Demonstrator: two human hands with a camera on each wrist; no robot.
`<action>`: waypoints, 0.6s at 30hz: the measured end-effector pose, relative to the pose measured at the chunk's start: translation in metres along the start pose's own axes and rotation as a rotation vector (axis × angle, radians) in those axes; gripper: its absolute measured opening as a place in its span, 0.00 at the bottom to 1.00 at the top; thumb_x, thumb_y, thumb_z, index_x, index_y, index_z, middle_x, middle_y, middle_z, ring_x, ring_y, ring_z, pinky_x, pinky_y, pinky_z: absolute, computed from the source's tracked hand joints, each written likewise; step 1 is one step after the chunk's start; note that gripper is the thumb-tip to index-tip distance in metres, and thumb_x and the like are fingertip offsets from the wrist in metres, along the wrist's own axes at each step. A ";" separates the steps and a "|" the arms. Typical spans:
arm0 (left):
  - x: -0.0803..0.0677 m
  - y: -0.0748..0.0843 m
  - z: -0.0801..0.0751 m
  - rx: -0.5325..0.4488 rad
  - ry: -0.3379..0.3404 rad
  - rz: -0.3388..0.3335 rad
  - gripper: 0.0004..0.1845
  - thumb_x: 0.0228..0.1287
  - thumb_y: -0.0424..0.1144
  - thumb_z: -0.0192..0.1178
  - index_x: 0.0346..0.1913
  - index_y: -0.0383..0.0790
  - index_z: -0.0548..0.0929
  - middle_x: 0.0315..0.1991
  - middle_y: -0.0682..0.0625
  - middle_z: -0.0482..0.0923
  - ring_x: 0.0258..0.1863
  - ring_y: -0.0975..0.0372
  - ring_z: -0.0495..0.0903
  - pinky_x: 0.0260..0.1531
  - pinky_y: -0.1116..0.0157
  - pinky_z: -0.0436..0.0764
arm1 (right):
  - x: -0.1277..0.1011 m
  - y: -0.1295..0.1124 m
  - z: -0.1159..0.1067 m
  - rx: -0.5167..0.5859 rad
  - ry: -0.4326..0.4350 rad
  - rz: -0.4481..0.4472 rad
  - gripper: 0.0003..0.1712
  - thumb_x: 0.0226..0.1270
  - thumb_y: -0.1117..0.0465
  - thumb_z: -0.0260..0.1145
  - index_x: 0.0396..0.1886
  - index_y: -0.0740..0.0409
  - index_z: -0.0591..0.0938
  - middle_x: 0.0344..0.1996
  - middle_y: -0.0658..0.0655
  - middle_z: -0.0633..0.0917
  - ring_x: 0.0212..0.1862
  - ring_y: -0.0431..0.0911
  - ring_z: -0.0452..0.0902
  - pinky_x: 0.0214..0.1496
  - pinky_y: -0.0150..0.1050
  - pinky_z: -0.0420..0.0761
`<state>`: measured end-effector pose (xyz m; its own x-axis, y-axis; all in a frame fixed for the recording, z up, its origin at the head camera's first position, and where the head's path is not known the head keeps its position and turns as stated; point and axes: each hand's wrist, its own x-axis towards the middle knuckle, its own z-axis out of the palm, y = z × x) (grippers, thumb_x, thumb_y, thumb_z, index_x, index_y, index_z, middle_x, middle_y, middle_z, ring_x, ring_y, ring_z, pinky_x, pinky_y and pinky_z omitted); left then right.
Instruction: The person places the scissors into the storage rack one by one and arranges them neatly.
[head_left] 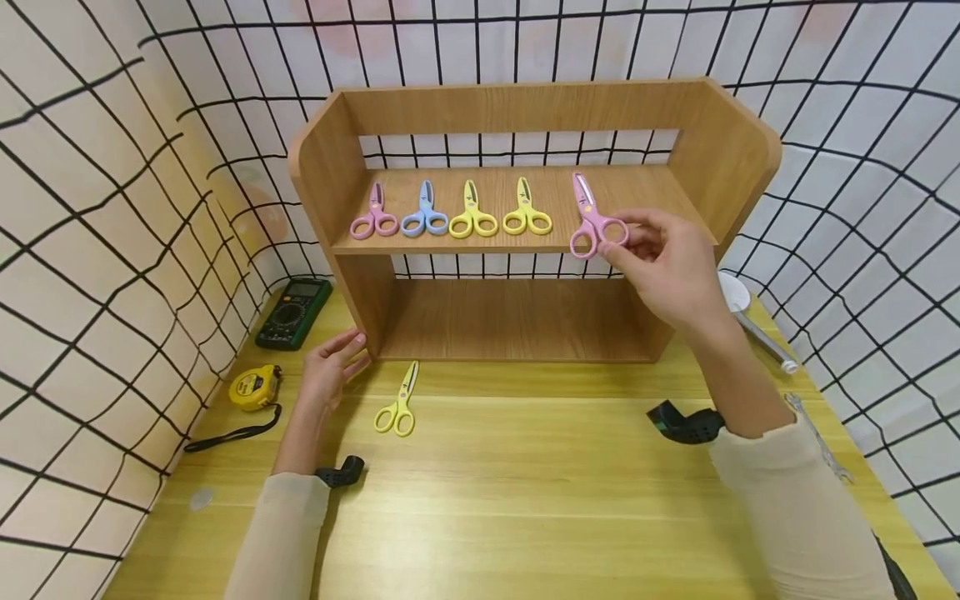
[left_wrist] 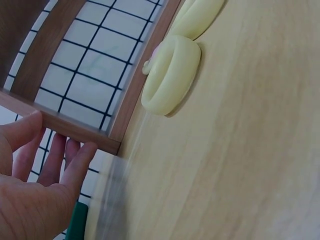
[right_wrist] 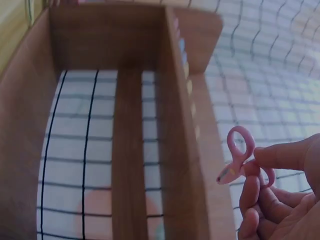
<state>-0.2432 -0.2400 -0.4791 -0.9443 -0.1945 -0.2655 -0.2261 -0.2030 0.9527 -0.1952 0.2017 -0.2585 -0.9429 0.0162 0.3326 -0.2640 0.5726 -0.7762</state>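
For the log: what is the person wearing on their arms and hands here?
Both hands are bare: no gloves or rings visible. The left hand and right hand emerge from long cream sleeves. A black device is strapped at each wrist, below the cuff.

A wooden table (head_left: pixel 525 467) carried a two-tier wooden shelf unit (head_left: pixel 525 208). In front of the unit lay yellow scissors (head_left: pixel 399 402); to its left, a green multimeter (head_left: pixel 293 312) and a yellow tape measure (head_left: pixel 254 387). On its upper shelf lay pink scissors (head_left: pixel 373 214), blue scissors (head_left: pixel 424 212) and two yellow pairs (head_left: pixel 472 212).
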 end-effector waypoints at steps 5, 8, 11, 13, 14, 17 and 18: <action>0.000 0.001 0.000 0.008 0.013 -0.004 0.26 0.68 0.42 0.69 0.67 0.41 0.81 0.65 0.50 0.76 0.65 0.57 0.78 0.63 0.60 0.84 | 0.033 0.009 0.004 -0.013 -0.008 0.038 0.23 0.71 0.57 0.71 0.62 0.59 0.83 0.33 0.46 0.85 0.38 0.43 0.74 0.29 0.26 0.74; 0.000 0.002 -0.001 0.003 0.006 -0.007 0.27 0.68 0.41 0.69 0.68 0.40 0.80 0.65 0.50 0.76 0.66 0.57 0.78 0.64 0.60 0.83 | 0.046 0.011 0.009 -0.031 -0.027 0.072 0.23 0.71 0.56 0.70 0.63 0.59 0.82 0.34 0.47 0.85 0.40 0.43 0.73 0.31 0.27 0.74; 0.000 0.001 0.000 -0.013 -0.002 -0.002 0.27 0.69 0.40 0.68 0.68 0.38 0.79 0.61 0.51 0.77 0.63 0.58 0.79 0.63 0.60 0.84 | 0.055 0.012 0.012 -0.071 -0.046 0.092 0.24 0.72 0.55 0.69 0.63 0.59 0.83 0.36 0.49 0.85 0.41 0.42 0.73 0.32 0.28 0.74; 0.000 0.001 0.000 -0.019 -0.006 -0.001 0.27 0.69 0.39 0.68 0.69 0.37 0.78 0.61 0.51 0.77 0.63 0.58 0.79 0.64 0.60 0.83 | 0.059 0.011 0.013 -0.103 -0.064 0.104 0.25 0.72 0.54 0.68 0.64 0.60 0.82 0.40 0.52 0.85 0.43 0.43 0.73 0.33 0.29 0.74; 0.000 0.001 0.000 -0.020 -0.005 -0.001 0.27 0.69 0.39 0.68 0.69 0.37 0.78 0.62 0.51 0.77 0.63 0.58 0.79 0.64 0.60 0.83 | 0.061 0.011 0.013 -0.119 -0.076 0.110 0.25 0.73 0.54 0.68 0.64 0.60 0.81 0.43 0.55 0.84 0.44 0.44 0.73 0.34 0.30 0.74; 0.000 0.001 0.001 -0.006 0.001 -0.004 0.27 0.70 0.40 0.67 0.69 0.39 0.78 0.67 0.48 0.75 0.67 0.56 0.77 0.66 0.59 0.82 | 0.063 0.010 0.014 -0.169 -0.113 0.118 0.27 0.73 0.53 0.67 0.65 0.63 0.80 0.50 0.61 0.81 0.49 0.49 0.72 0.39 0.34 0.75; 0.000 0.001 0.000 -0.007 0.001 -0.005 0.27 0.70 0.40 0.67 0.70 0.39 0.78 0.68 0.47 0.74 0.67 0.55 0.77 0.66 0.59 0.82 | 0.064 0.010 0.014 -0.181 -0.126 0.117 0.27 0.74 0.53 0.67 0.65 0.64 0.80 0.51 0.62 0.80 0.49 0.50 0.71 0.40 0.36 0.75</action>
<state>-0.2435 -0.2399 -0.4777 -0.9429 -0.1948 -0.2703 -0.2288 -0.2110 0.9503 -0.2606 0.1966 -0.2527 -0.9857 -0.0051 0.1682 -0.1219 0.7105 -0.6930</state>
